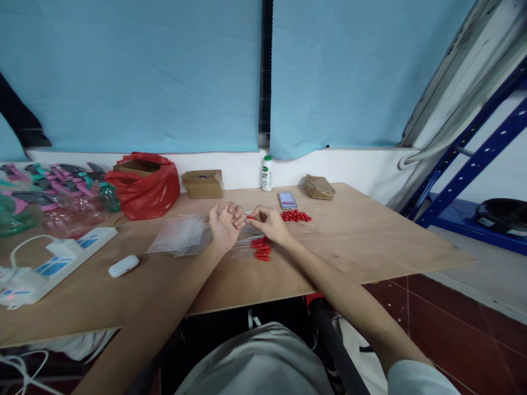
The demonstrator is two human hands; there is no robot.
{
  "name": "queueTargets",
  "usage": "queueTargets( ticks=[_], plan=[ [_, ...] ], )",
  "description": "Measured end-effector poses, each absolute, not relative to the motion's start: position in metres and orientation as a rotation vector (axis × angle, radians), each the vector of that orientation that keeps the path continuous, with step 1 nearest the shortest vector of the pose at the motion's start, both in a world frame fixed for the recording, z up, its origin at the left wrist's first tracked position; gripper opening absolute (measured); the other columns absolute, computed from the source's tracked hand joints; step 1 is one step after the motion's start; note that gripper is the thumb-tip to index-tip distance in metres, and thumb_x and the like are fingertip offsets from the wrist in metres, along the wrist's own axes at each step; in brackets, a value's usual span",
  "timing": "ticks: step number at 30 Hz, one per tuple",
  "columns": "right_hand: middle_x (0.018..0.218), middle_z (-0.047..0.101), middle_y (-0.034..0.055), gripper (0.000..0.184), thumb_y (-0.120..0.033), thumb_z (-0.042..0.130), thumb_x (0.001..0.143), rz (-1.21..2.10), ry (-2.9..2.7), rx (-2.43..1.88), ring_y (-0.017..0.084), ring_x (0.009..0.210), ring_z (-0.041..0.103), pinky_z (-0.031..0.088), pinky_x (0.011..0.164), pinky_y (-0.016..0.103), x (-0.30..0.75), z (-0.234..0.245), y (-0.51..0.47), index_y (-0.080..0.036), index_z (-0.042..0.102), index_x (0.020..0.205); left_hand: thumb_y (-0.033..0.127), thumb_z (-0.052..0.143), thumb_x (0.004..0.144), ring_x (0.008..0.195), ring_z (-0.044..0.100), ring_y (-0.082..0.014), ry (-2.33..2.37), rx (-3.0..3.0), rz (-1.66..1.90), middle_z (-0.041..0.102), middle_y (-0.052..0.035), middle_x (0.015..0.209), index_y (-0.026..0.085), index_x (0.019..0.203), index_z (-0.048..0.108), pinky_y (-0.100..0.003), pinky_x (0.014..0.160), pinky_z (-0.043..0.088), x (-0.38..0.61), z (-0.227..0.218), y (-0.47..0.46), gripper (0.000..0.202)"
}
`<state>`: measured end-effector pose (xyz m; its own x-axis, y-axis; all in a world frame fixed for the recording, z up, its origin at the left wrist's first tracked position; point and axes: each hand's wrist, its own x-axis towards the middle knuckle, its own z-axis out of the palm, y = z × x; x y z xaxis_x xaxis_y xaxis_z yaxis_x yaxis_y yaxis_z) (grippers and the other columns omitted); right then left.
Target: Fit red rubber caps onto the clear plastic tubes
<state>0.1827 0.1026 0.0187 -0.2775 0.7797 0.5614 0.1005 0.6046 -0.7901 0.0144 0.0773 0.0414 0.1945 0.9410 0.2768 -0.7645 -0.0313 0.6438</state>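
Observation:
My right hand (269, 224) pinches a small red piece (251, 217) between thumb and fingertips, its kind too small to tell. Beside it, my left hand (225, 226) is turned palm up with its fingers curled in towards the red piece. Whatever those fingers grip is too small to make out. Below both hands lie several thin tools with red handles (262, 249), their pale slender shafts pointing left. A cluster of small red pieces (297, 216) rests right of my right hand. Clear plastic bags (177, 235) lie flat to the left of my left hand.
At the back stand a cardboard box (203, 184), a white bottle (267, 173), a phone (287, 200) and a small brown package (319, 187). To the left are a red bag (148, 189), spray bottles (74, 206), a power strip (78, 253) and a white case (123, 266).

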Motion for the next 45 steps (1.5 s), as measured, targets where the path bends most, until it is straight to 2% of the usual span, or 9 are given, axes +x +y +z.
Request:
queueTargets(
  ticks=[8,12,17,22,27,32,37,41,45],
  plan=[
    [0.074,0.066,0.0001,0.03,-0.046,0.078,0.082,0.804,-1.757,-0.735,0.013,0.066,0.056,0.044,0.065,0.025,0.18,0.016,0.102,-0.017,0.07,0.088,0.055,0.04,0.097,0.048,0.032,-0.0113,0.232,0.708,1.378,0.028,0.004,0.06,0.021,0.07,0.035,-0.024,0.047,0.032,0.008,0.042,0.081,0.044],
    [0.074,0.065,-0.0001,0.037,-0.049,0.074,0.085,0.875,-1.795,-0.709,0.013,0.064,0.057,0.046,0.063,0.025,0.182,0.02,0.1,-0.017,0.073,0.104,0.058,0.037,0.098,0.046,0.028,-0.0109,0.269,0.742,1.37,0.026,0.005,0.058,0.021,0.07,0.036,-0.023,0.046,0.03,0.007,0.04,0.083,0.046],
    [0.068,0.063,-0.001,0.041,-0.053,0.075,0.084,0.954,-1.75,-0.698,0.013,0.059,0.056,0.044,0.058,0.025,0.184,0.026,0.097,-0.016,0.073,0.102,0.051,0.039,0.097,0.05,0.037,-0.0115,0.321,0.809,1.406,0.047,-0.0013,0.066,0.021,0.07,0.037,-0.024,0.05,0.036,0.009,0.038,0.085,0.041],
    [0.068,0.063,-0.0005,0.042,-0.058,0.07,0.086,0.932,-1.708,-0.716,0.013,0.057,0.054,0.044,0.056,0.025,0.185,0.026,0.101,-0.017,0.071,0.093,0.043,0.047,0.092,0.061,0.051,-0.0139,0.39,0.908,1.406,0.064,-0.0096,0.085,0.019,0.072,0.047,-0.026,0.058,0.044,0.01,0.033,0.094,0.032],
    [0.071,0.066,0.0012,0.036,-0.051,0.064,0.093,0.643,-1.771,-0.797,0.015,0.061,0.057,0.044,0.062,0.026,0.196,0.03,0.106,-0.017,0.074,0.094,0.028,0.061,0.084,0.083,0.061,-0.0166,0.756,1.129,1.641,0.067,-0.0074,0.115,0.021,0.104,0.06,-0.025,0.07,0.047,0.01,0.024,0.104,0.021],
    [0.086,0.076,0.0053,0.027,-0.042,0.063,0.096,0.397,-1.887,-0.839,0.019,0.076,0.065,0.046,0.078,0.029,0.209,0.038,0.104,-0.019,0.076,0.093,0.014,0.073,0.077,0.114,0.056,-0.0275,1.018,1.842,1.62,0.067,-0.0085,0.113,0.024,0.105,0.07,-0.033,0.094,0.045,0.008,0.026,0.095,0.03],
    [0.084,0.075,0.0045,0.03,-0.045,0.064,0.095,0.463,-1.888,-0.827,0.018,0.075,0.065,0.046,0.075,0.029,0.208,0.034,0.106,-0.018,0.076,0.093,0.023,0.073,0.087,0.093,0.061,-0.0265,1.014,1.94,1.411,0.069,-0.0053,0.093,0.026,0.106,0.069,-0.032,0.085,0.043,0.013,0.024,0.087,0.019],
    [0.074,0.067,0.0,0.033,-0.048,0.071,0.089,0.649,-1.78,-0.762,0.016,0.068,0.06,0.045,0.068,0.028,0.205,0.03,0.108,-0.018,0.067,0.1,0.028,0.064,0.095,0.081,0.059,-0.0231,1.087,2.033,1.417,0.068,-0.0037,0.09,0.026,0.11,0.068,-0.03,0.079,0.041,0.013,0.021,0.089,0.015],
    [0.078,0.064,0.0001,0.035,-0.048,0.08,0.079,0.751,-1.674,-0.711,0.015,0.07,0.059,0.046,0.067,0.027,0.202,0.03,0.11,-0.019,0.061,0.089,0.031,0.061,0.097,0.073,0.055,-0.0195,1.087,1.979,1.451,0.065,-0.0014,0.082,0.024,0.106,0.069,-0.027,0.072,0.038,0.012,0.022,0.088,0.014]
  ],
)
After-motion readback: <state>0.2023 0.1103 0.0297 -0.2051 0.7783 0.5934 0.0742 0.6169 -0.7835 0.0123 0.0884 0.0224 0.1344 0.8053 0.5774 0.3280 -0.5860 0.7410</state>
